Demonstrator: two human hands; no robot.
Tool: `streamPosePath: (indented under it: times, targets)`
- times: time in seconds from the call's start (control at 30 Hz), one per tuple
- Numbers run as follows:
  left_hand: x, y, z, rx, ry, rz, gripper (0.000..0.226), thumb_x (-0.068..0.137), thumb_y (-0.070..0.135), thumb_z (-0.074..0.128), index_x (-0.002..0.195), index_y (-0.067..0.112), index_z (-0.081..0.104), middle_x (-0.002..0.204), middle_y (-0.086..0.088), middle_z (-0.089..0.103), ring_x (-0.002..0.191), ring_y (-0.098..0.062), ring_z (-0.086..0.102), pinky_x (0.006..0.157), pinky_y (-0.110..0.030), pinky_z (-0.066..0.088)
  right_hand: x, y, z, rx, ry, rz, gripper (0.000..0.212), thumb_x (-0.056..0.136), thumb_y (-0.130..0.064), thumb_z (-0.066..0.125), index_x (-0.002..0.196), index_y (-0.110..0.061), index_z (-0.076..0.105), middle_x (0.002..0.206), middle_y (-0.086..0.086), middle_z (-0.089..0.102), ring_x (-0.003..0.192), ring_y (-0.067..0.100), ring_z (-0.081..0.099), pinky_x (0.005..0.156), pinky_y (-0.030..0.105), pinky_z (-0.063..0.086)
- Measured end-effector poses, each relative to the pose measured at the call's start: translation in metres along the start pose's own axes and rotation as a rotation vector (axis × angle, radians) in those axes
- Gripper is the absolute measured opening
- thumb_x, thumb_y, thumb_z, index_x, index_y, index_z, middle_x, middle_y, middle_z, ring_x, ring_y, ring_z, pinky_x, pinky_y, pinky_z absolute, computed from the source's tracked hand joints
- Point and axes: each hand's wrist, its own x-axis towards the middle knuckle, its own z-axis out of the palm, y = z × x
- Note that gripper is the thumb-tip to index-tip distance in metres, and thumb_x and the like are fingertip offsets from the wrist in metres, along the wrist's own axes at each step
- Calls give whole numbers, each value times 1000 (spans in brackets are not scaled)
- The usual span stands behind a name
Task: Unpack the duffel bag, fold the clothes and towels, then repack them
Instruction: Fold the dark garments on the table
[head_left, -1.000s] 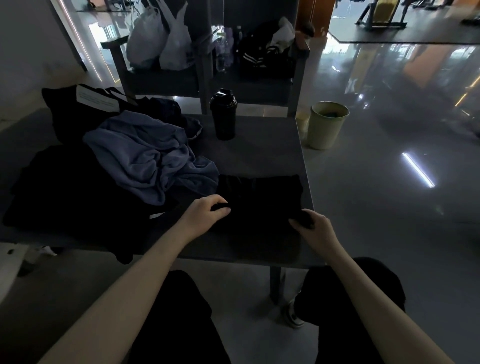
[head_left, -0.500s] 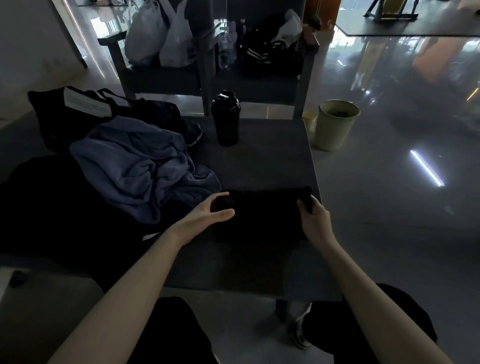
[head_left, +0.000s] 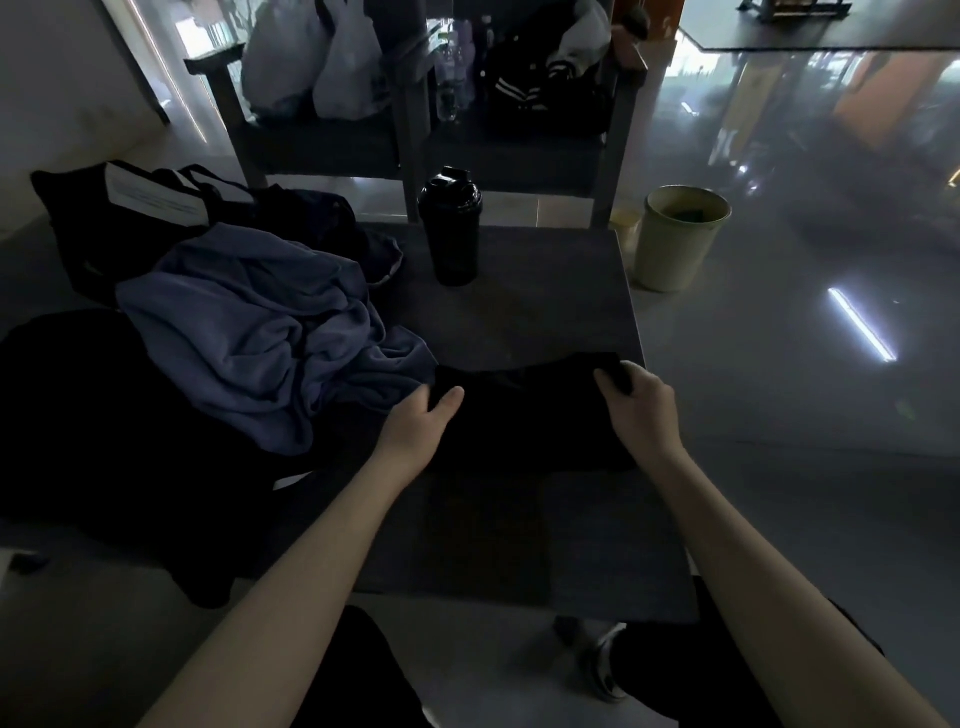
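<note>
I see a dim room on my feed; a dark grey table (head_left: 545, 322) fills the middle; beyond it at 12 o'clock stand dark-framed seats (head_left: 415, 150), and a pale wall (head_left: 52, 78) rises at 10 o'clock. The glossy grey floor (head_left: 779, 441) spreads from 1 to 4 o'clock and mirrors the room; a bright strip of light (head_left: 862, 332) lies reflected on it at 3 o'clock; a pale green bin (head_left: 675, 254) stands on it at 1 o'clock, near the table's far corner.

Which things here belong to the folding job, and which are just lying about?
Job: black garment, gripped by left hand and right hand; crumpled blue cloth; duffel bag; dark clothes pile.
Lying about: shaker bottle; bin; plastic bags.
</note>
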Motion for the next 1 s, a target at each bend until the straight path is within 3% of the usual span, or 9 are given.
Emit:
streamPosePath:
  times: [0.13, 0.3, 0.4, 0.53, 0.63, 0.7, 0.8, 0.87, 1.0]
  targets:
    - [0, 3, 6, 58, 100, -44, 39, 94, 41, 51, 109, 6, 55, 104, -4, 57, 99, -22, 55, 76, -30, 39, 6, -3, 5, -194, -78, 30, 29, 95, -34, 50, 95, -10, 65, 89, 12, 67, 84, 30, 60, 64, 32, 38]
    - [-3, 10, 13, 135, 203, -77, 53, 94, 41, 53, 132, 4, 44, 118, -9, 57, 96, -19, 55, 73, -28, 39, 5, -3, 7, -342, -82, 63, 31, 95, -35, 48, 100, -9, 65, 96, 15, 66, 93, 35, 60, 64, 31, 35]
    - [-4, 15, 17, 190, 263, -79, 48, 94, 40, 54, 127, 7, 45, 112, -7, 60, 82, -14, 52, 66, -29, 42, 3, -6, 6, -409, -68, 72, 31, 96, -35, 49, 100, -7, 62, 97, 15, 66, 93, 35, 60, 65, 31, 35]
    - [-11, 20, 23, 410, 347, 17, 43, 97, 37, 49, 128, 8, 41, 105, -7, 64, 85, -22, 63, 60, -29, 42, -7, -6, 6, -657, 74, -10, 31, 90, -27, 59, 110, -5, 53, 107, 18, 59, 98, 35, 58, 73, 38, 42]
    - [-13, 17, 29, 657, 367, 73, 40, 97, 37, 46, 124, 8, 40, 105, -7, 64, 93, -23, 61, 73, -34, 46, -21, -9, 17, -624, 189, -328, 39, 76, -24, 73, 109, -6, 59, 107, 18, 57, 96, 36, 58, 82, 44, 46]
    - [-10, 13, 33, 813, 414, 163, 50, 94, 41, 49, 133, 10, 39, 122, -9, 54, 111, -26, 52, 87, -38, 42, -28, -14, 28, -559, 50, -447, 40, 86, -39, 55, 116, -13, 61, 123, 13, 57, 115, 33, 54, 99, 51, 38]
    - [-2, 14, 41, 952, 242, 430, 57, 98, 45, 37, 147, 19, 30, 151, -4, 31, 138, -25, 27, 110, -44, 24, -31, -6, 42, -582, -320, -319, 54, 97, -52, 29, 145, -28, 33, 156, -4, 23, 146, 19, 11, 116, 51, 3]
    - [5, 12, 45, 954, 35, 405, 55, 101, 46, 23, 150, 23, 23, 159, 4, 16, 147, -18, 6, 118, -45, 5, -30, 6, 46, -599, -375, -291, 57, 97, -55, 24, 149, -33, 18, 159, -10, 8, 147, 15, -5, 117, 49, -4]
    - [16, 6, 43, 862, -74, 306, 54, 100, 47, 22, 151, 28, 17, 160, 8, 5, 147, -13, -6, 119, -44, 1, -24, 12, 44, -605, -372, -271, 61, 95, -59, 23, 150, -36, 11, 159, -14, 0, 146, 14, -11, 116, 48, -8]
